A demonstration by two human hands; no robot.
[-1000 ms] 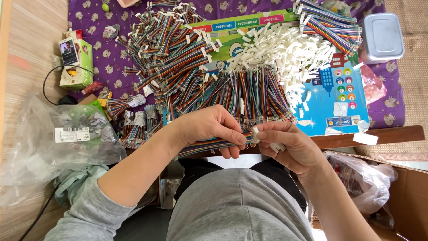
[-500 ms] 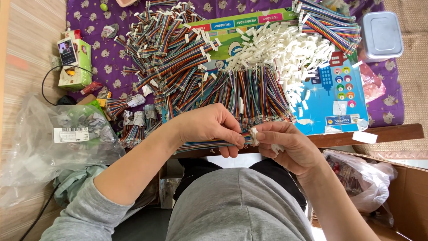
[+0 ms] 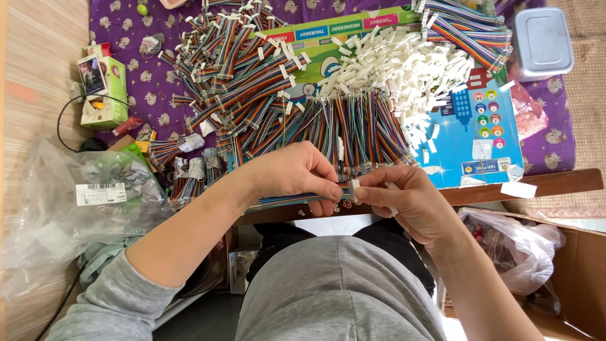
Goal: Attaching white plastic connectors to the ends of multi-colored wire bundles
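Closest in, at six o'clock, the person's grey-shirted lap fills the bottom of the view. At four o'clock an open cardboard box [image 3: 577, 278] holds a crumpled clear plastic bag [image 3: 511, 243]; what lies inside the bag is too blurred to tell. At eight o'clock another big clear bag [image 3: 69, 208] with a white label sits on the floor, its contents indistinct.

Just above the lap, at the near edge of the desk [image 3: 549, 182], the two hands meet. The left hand [image 3: 297, 173] is closed, pinching the end of a flat rainbow ribbon cable [image 3: 297, 201] between thumb and fingers. The right hand [image 3: 404, 202] is closed too, gripping a small white connector [image 3: 355, 187] that touches the cable's end.

Past the hands, at twelve o'clock, loose multicoloured cable lengths [image 3: 353, 129] lie side by side in a row. Beyond them is a heap of white plastic connectors [image 3: 398, 69] spread over a colourful printed board [image 3: 480, 136], and at eleven o'clock a tangled mound of finished cables [image 3: 240, 69] lies on the purple patterned cloth [image 3: 120, 22].

At ten o'clock a green carton [image 3: 104, 88] stands open. Far off at one o'clock rests a grey lidded plastic tub [image 3: 541, 41], shut, so its contents cannot be seen.
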